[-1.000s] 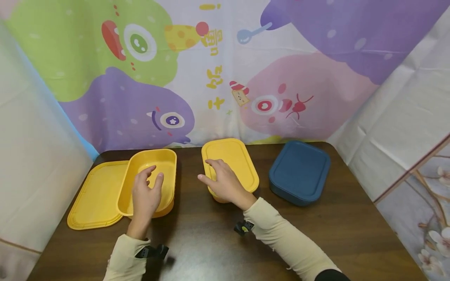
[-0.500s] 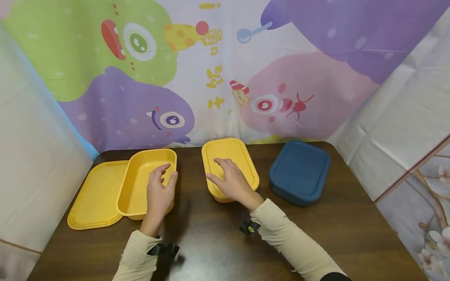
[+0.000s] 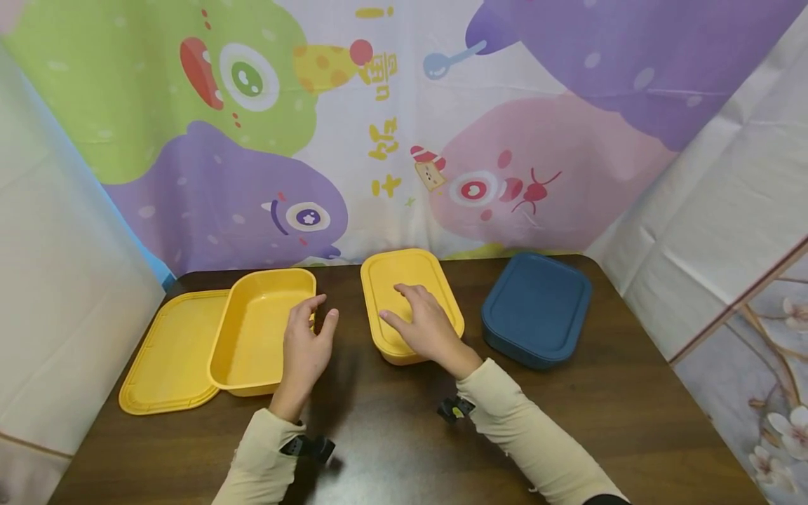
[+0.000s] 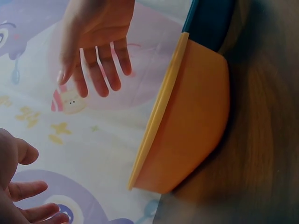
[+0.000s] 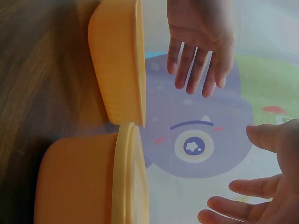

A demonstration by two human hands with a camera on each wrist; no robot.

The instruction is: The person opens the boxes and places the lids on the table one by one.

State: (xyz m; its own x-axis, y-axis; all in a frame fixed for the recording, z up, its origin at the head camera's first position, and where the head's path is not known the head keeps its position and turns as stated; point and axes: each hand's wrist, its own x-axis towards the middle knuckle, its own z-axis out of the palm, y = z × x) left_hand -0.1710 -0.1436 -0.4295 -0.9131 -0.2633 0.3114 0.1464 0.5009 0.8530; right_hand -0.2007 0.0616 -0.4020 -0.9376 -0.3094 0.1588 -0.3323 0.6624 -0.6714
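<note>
Both hands (image 3: 307,351) (image 3: 428,326), loosely spread and empty, apparently hover near the uncovered yellow box (image 3: 252,344) and lidded box (image 3: 399,270).

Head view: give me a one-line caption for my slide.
Left hand near the open yellow box, right hand above the lidded yellow box, blue box at right.

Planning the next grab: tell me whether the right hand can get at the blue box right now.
Probably yes: the right hand hovers over the lidded yellow box, holding nothing, and no object stands between that hand and the blue box.
</note>
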